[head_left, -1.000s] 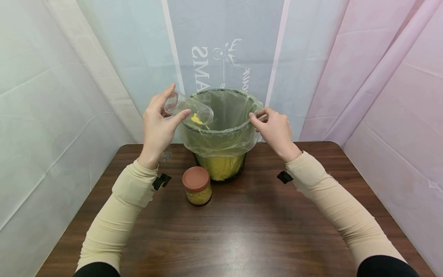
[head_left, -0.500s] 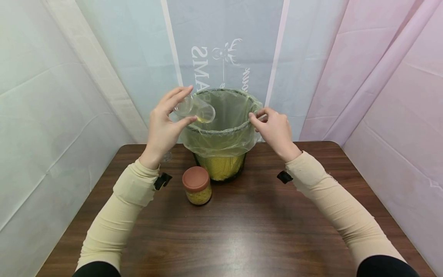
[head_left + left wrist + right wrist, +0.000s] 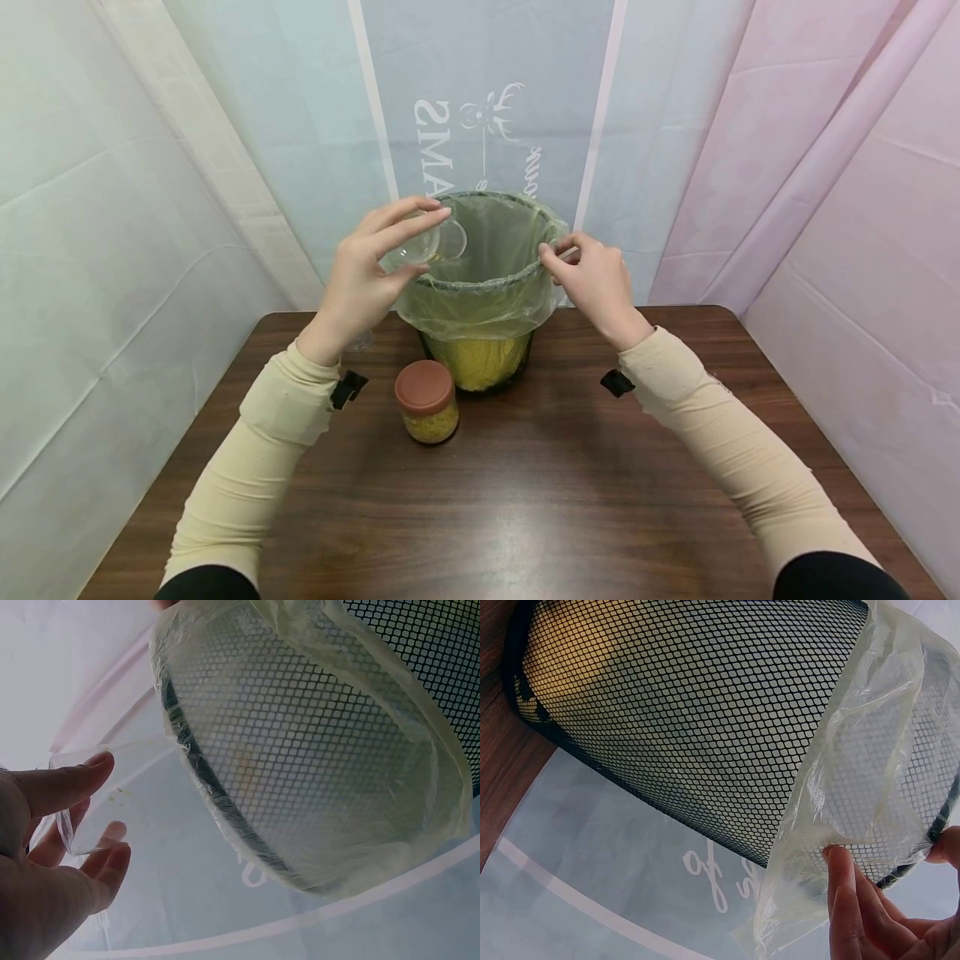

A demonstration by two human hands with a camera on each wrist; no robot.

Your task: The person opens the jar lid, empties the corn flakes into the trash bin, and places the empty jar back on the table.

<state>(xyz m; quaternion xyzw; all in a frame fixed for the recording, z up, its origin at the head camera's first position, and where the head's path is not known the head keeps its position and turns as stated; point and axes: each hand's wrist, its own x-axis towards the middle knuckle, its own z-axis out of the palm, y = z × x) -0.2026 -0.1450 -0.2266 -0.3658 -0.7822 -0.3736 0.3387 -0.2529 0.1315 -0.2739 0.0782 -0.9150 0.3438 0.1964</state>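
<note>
My left hand [image 3: 360, 271] grips a clear see-through jar [image 3: 142, 787] by its base end, fingers on one side and thumb on the other. The jar lies tipped, mouth towards the inside of a black mesh wastebasket [image 3: 480, 362]. A few yellow bits [image 3: 118, 796] cling inside it. A thin, pale yellow-green bin liner [image 3: 480, 312] is folded over the basket's rim, and yellow stuff shows through the mesh low down. At the rim's right side, my right hand [image 3: 596, 283] pinches the liner and rim between thumb and fingers [image 3: 841, 881].
On the dark wooden table [image 3: 495, 500], a jar with a reddish-brown lid [image 3: 425, 392] and yellow contents stands in front of the basket. A small clear round piece [image 3: 362, 340] lies partly behind my left wrist. Printed curtains [image 3: 675, 167] hang close behind and along both sides.
My left hand has moved right and turned, tipping the clear jar further over the basket. The yellow clump in it has slid out, leaving a few bits. My right hand stays put.
</note>
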